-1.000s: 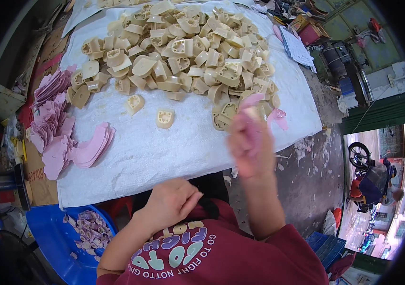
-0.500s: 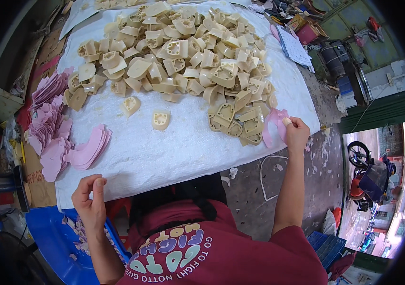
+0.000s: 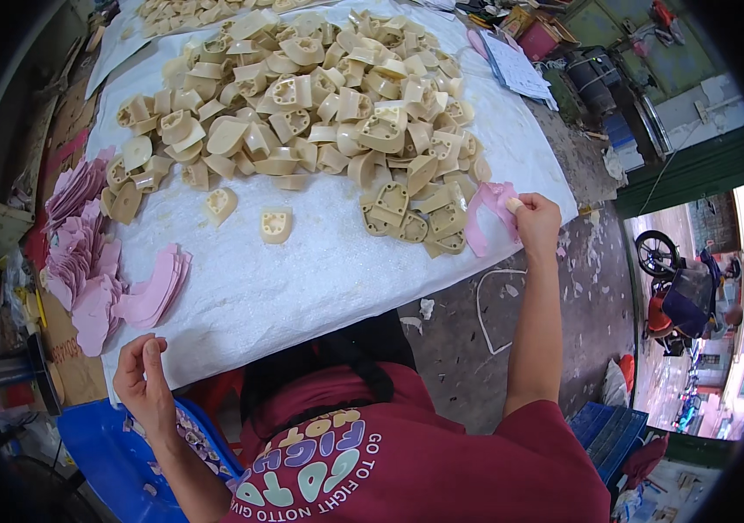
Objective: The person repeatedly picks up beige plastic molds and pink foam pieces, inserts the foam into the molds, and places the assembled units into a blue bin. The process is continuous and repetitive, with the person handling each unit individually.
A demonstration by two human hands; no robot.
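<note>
A big heap of beige plastic heel-shaped parts [image 3: 302,96] covers the far half of a white woven sheet [image 3: 302,288] on the table. My right hand [image 3: 533,222] pinches a thin pink strip [image 3: 487,209] at the sheet's right edge, beside the heap's near corner. My left hand [image 3: 143,379] hovers at the sheet's near left edge above a blue bin [image 3: 106,462], fingers loosely curled with nothing seen in them. Two single beige parts [image 3: 276,225] lie apart from the heap.
Stacks of pink flat cut pieces [image 3: 97,270] lie along the table's left side. Papers [image 3: 516,70] sit at the far right corner. A bare concrete floor [image 3: 485,322] lies below the table, and parked motorbikes [image 3: 677,288] stand at the right.
My right hand went from raised near my face to the sheet's right edge with the pink strip. My left hand dropped from my chest to the lower left over the blue bin.
</note>
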